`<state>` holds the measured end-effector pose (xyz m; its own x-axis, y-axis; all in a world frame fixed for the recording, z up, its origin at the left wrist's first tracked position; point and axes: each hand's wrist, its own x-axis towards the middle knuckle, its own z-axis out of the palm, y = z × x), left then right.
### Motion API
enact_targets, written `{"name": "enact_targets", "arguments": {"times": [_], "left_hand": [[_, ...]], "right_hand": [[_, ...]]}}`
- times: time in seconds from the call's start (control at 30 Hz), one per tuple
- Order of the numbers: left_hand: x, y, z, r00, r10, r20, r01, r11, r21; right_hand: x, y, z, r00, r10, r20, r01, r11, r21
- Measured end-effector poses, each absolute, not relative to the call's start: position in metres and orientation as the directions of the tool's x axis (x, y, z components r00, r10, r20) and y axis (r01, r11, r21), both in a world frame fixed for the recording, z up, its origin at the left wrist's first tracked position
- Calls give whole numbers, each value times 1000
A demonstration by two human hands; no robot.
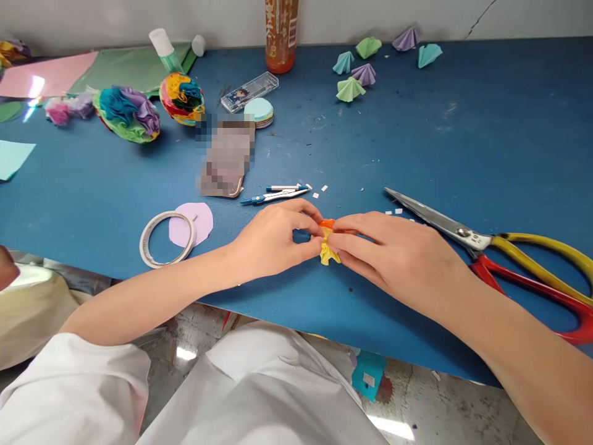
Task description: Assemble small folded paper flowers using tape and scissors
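Yellow-and-orange ruffled paper (328, 252) is pinched between two sets of fingertips close to the front edge of the blue table (296, 309); from the left, a ruffled multicoloured ball (127, 114) lies beside a smaller ruffled ball (182, 97), a glue stick (165, 52) standing behind; nearer the front, a tape roll (144, 241) lies partly over a lilac paper piece (204, 224), and a pair of compasses (277, 196) rests beyond the left hand (273, 238).

That hand grips the paper's left side between thumb and fingers; the paper looks thin, very light and soft, likely to crush or tear under a hard squeeze, and hardly slippery; the gathered middle seems the best place to hold, leaving the frilled yellow end loose; the right hand (393, 244) nips it from the other side, fingers above and thumb beneath; past it, folded paper fans (351, 89) sit far back, and big scissors (479, 240) lie with blades apart from the paper.
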<state>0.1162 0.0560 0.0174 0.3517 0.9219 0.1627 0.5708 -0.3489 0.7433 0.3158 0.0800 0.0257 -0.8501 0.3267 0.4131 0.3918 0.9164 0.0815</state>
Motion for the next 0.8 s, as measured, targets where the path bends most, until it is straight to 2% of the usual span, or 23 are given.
{"name": "enact_targets", "arguments": {"times": [0.2, 0.43, 0.6, 0.8], "left_hand": [[119, 56, 17, 335, 927, 170, 556, -341, 759], [121, 58, 15, 306, 940, 148, 548, -301, 781], [121, 60, 13, 288, 949, 130, 513, -267, 815], [122, 59, 13, 285, 951, 120, 502, -255, 827]], "right_hand": [[314, 77, 38, -882, 251, 399, 398, 850, 344], [313, 79, 44, -922, 136, 363, 312, 814, 489], [315, 78, 41, -929, 138, 345, 299, 828, 475], [319, 77, 32, -885, 315, 343, 414, 870, 267]]}}
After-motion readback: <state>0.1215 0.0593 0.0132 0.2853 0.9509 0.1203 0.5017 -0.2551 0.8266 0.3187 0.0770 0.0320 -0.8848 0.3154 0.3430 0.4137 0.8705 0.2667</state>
